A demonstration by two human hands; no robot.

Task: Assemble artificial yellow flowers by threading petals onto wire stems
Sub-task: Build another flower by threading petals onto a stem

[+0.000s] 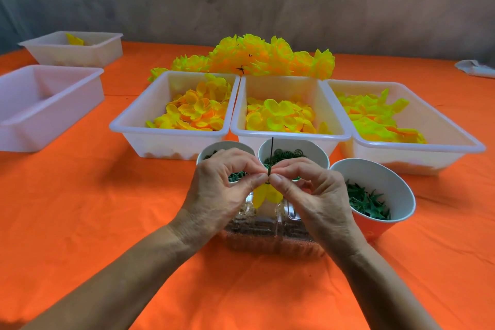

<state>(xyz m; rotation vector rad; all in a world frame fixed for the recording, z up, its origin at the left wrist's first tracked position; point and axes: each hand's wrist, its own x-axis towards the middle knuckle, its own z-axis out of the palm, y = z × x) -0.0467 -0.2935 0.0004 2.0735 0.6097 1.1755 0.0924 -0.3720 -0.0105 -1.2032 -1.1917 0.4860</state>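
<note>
A thin dark wire stem (pixel 271 154) stands upright between my two hands at the middle of the view. My left hand (pixel 222 190) and my right hand (pixel 310 193) both pinch it with thumb and fingertips, touching each other. A yellow petal piece (pixel 263 195) hangs on the stem just below the fingertips, partly hidden by the thumbs. Three white bins hold loose yellow petals: left (pixel 171 139), middle (pixel 290 136), right (pixel 417 147). A heap of finished yellow flowers (pixel 257 57) lies behind them.
Three paper cups stand in front of the bins: two (pixel 225 146) (pixel 316 150) with small green parts, one (pixel 385 185) with green star-shaped calyxes. A clear plastic box (pixel 267 238) sits under my hands. Two more white bins (pixel 48 107) (pixel 75 48) stand at the left on the orange tablecloth (pixel 93 209).
</note>
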